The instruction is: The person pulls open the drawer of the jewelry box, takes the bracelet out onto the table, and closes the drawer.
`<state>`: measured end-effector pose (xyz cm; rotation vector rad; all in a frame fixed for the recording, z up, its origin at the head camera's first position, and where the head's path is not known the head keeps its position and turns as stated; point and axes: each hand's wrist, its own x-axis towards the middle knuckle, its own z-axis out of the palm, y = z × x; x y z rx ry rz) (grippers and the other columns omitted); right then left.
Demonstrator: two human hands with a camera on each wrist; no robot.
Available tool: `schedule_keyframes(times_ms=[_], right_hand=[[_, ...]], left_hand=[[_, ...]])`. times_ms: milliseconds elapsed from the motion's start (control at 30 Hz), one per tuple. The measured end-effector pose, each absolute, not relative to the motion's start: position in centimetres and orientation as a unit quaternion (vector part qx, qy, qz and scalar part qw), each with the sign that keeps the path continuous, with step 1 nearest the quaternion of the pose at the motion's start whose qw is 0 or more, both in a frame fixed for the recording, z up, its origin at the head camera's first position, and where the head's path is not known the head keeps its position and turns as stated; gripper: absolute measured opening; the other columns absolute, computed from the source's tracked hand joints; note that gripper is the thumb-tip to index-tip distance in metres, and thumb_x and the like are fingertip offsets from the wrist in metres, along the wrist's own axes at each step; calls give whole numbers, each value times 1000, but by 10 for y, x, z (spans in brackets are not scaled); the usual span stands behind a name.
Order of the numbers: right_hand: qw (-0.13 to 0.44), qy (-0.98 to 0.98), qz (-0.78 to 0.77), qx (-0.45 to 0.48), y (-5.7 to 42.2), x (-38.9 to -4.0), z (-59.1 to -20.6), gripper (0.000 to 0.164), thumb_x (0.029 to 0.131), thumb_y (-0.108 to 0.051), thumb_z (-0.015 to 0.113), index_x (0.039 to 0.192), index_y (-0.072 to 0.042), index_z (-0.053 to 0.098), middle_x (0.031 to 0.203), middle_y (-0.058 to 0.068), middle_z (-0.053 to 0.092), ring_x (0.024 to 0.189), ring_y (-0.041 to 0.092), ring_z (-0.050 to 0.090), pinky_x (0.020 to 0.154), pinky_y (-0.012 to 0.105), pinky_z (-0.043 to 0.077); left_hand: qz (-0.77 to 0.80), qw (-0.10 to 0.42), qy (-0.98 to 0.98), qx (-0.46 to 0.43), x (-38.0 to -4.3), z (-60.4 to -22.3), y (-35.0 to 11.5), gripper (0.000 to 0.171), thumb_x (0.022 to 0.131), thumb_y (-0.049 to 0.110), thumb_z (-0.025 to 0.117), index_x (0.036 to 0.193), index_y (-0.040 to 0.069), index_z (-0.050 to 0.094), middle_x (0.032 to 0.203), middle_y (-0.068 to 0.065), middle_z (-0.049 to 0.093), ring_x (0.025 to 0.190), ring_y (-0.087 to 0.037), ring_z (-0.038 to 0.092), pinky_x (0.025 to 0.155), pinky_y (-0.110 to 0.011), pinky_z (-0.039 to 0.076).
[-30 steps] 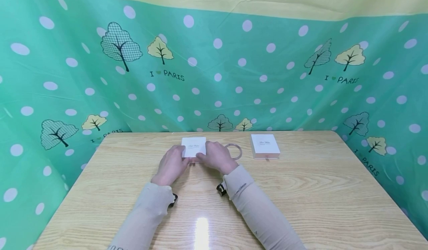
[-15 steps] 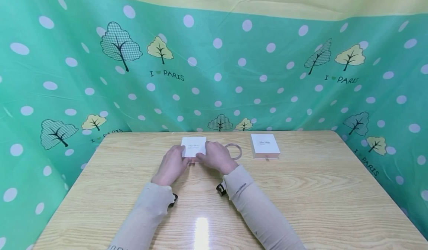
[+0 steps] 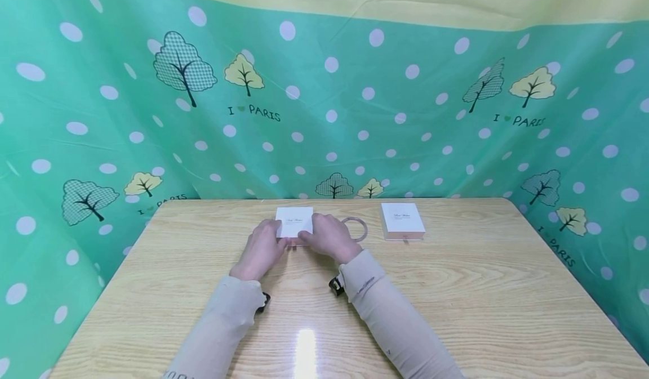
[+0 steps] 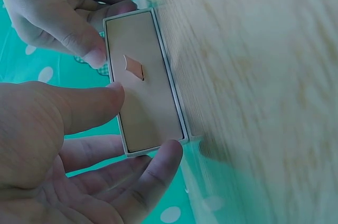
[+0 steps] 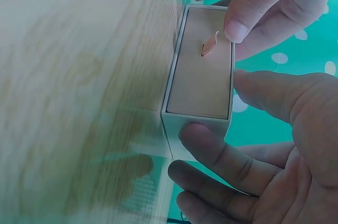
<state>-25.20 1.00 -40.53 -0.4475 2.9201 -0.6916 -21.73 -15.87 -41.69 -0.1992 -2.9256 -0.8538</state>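
A small white gift box [image 3: 294, 221] with printed lettering on its lid lies flat on the table. Its pink drawer front [image 4: 142, 108] is pushed in flush, with a short ribbon pull tab [image 5: 209, 44] sticking out. My left hand [image 3: 261, 249] grips the box's left side, thumb at the top front edge and fingers along the side. On the opposite side my right hand [image 3: 332, 238] holds it the same way. Just right of that hand lies a pale purplish bangle [image 3: 364, 230], partly hidden behind it.
A second white box [image 3: 402, 219] of the same kind, with a pink front and pull tab, sits to the right. The wooden table [image 3: 481, 294] ends at the back against a green dotted curtain [image 3: 431, 114].
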Motion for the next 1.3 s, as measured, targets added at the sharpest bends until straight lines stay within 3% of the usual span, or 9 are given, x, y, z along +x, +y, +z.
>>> schedule_keyframes(times_ms=[433,633,733,900,1067,1200,1300], right_hand=[[46,963,-221,-149,10,-251,-404,38,88,-41,65,98,-5,63,70,3,57,58,16,52,51,29,45],[54,960,-236,-137,13,-251,-400,36,91,-44,61,92,-8,61,68,2,57,55,16,52,50,30,44],[47,959,-245,-132,14,-251,-398,38,92,-45,58,96,-7,61,67,2,57,54,16,53,50,30,44],[37,955,-265,-127,17,-250,-395,48,94,-44,56,119,-3,60,69,1,58,51,15,54,48,30,46],[41,953,-272,-130,20,-249,-394,53,94,-44,56,128,-4,56,83,5,64,52,13,55,48,29,47],[29,958,-256,-127,24,-248,-392,54,94,-46,55,130,-5,56,101,9,67,60,12,58,60,30,51],[12,965,-230,-124,28,-248,-391,53,94,-48,54,129,-8,57,105,7,68,65,11,58,66,35,51]], left_hand=[[-280,41,-957,-70,-217,-415,-160,50,89,15,68,130,-10,51,125,-26,53,118,-40,51,98,-50,43],[-281,32,-957,-70,-216,-412,-161,56,91,24,65,136,-6,47,131,-26,49,121,-39,48,101,-51,40],[-282,42,-956,-67,-215,-411,-161,57,92,29,64,135,-5,48,129,-25,50,117,-39,51,98,-51,43],[-276,72,-956,-69,-215,-410,-161,60,93,36,61,132,-7,49,124,-26,52,111,-39,54,94,-51,45],[-275,87,-955,-70,-214,-410,-159,55,93,33,61,131,-5,52,126,-25,52,115,-39,52,96,-51,44],[-272,96,-954,-77,-214,-410,-156,51,92,32,62,129,-4,55,125,-24,52,115,-39,51,97,-51,43],[-265,108,-955,-81,-213,-411,-154,48,92,29,63,127,-3,57,125,-24,53,114,-40,50,97,-52,42]])
